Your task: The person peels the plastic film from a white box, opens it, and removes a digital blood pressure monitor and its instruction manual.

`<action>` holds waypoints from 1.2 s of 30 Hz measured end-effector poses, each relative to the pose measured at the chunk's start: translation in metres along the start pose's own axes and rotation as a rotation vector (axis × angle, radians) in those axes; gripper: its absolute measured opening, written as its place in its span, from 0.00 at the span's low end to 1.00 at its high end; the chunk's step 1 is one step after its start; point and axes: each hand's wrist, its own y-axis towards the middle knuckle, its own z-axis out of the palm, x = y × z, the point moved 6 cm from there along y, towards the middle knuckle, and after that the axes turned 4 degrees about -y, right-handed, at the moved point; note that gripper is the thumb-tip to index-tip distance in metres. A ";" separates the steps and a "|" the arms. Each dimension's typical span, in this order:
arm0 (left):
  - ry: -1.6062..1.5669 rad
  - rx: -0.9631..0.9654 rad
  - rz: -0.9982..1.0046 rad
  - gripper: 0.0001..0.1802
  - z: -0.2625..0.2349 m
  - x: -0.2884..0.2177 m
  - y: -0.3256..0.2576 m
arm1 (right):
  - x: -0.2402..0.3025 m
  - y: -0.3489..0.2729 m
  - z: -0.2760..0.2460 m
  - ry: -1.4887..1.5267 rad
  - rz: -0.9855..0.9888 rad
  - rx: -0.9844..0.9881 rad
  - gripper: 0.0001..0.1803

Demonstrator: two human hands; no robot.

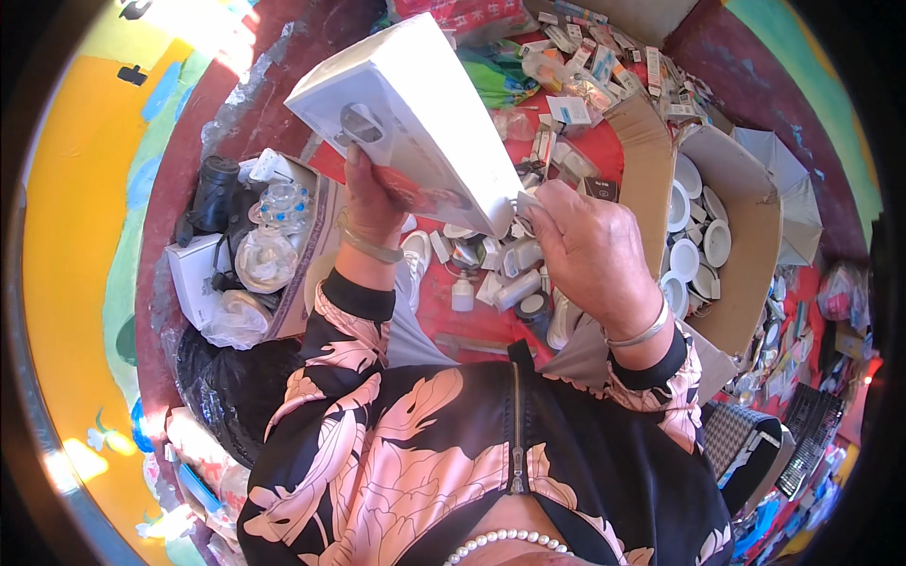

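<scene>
A white cardboard box (444,132) with a printed picture of a device and a red band on its side is held up and tilted before me. My left hand (373,203) grips it from the left, thumb on the printed side and the other fingers hidden beneath. At the box's lower right corner, my right hand (599,255) is closed, thumb and fingers pressed together. Whatever lies in that pinch is too hidden to make out. Below the hands, small white boxes and bottles (462,292) lie on a red floor covering between my shoes.
On the left stands a carton (316,231) with plastic-wrapped items and a black cylinder. An open carton (746,283) on the right holds round white lamps. Many small packages (604,66) are heaped at the back. A black plastic bag (226,387) sits at lower left.
</scene>
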 end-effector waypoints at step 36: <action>0.189 0.086 -0.205 0.40 0.023 0.018 -0.005 | -0.048 0.005 0.002 1.363 0.497 -0.125 0.18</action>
